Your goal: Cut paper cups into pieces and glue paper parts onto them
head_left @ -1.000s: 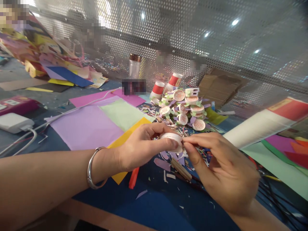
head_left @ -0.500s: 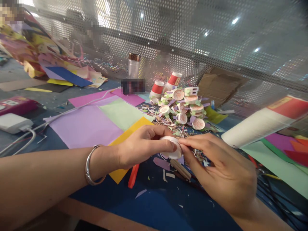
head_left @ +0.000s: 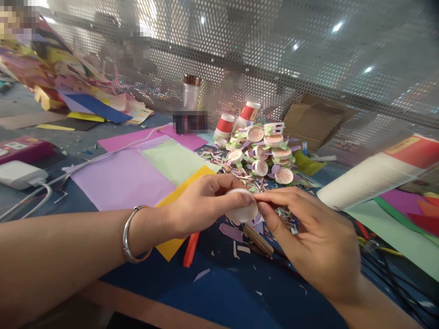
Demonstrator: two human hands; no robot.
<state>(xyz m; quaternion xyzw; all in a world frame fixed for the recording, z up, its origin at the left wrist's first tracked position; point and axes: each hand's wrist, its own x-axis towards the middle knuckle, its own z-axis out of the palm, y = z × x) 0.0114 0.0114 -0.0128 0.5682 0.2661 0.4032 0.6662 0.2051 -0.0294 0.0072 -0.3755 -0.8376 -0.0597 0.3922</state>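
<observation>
My left hand (head_left: 202, 205) grips a small white round cap (head_left: 243, 211) between thumb and fingers, just above the blue table cover (head_left: 219, 292). My right hand (head_left: 308, 237) meets it from the right, thumb and forefinger pinched at the cap's edge; what they pinch is too small to make out. Behind my hands lies a heap of similar round caps (head_left: 265, 151) trimmed with green and purple paper bits. Paper scraps (head_left: 236, 233) lie under my hands.
Purple (head_left: 120, 178), green (head_left: 171, 160) and yellow (head_left: 168, 246) paper sheets lie at left-centre. A white charger (head_left: 20, 173) with cable sits far left. Glue bottles (head_left: 247, 114) stand behind the heap, a large white tube (head_left: 373, 178) at right. A perforated metal screen (head_left: 308, 59) closes the back.
My left hand has turned the cap a little, its flat face now tipped toward me. Both hands stay together in about the same place.
</observation>
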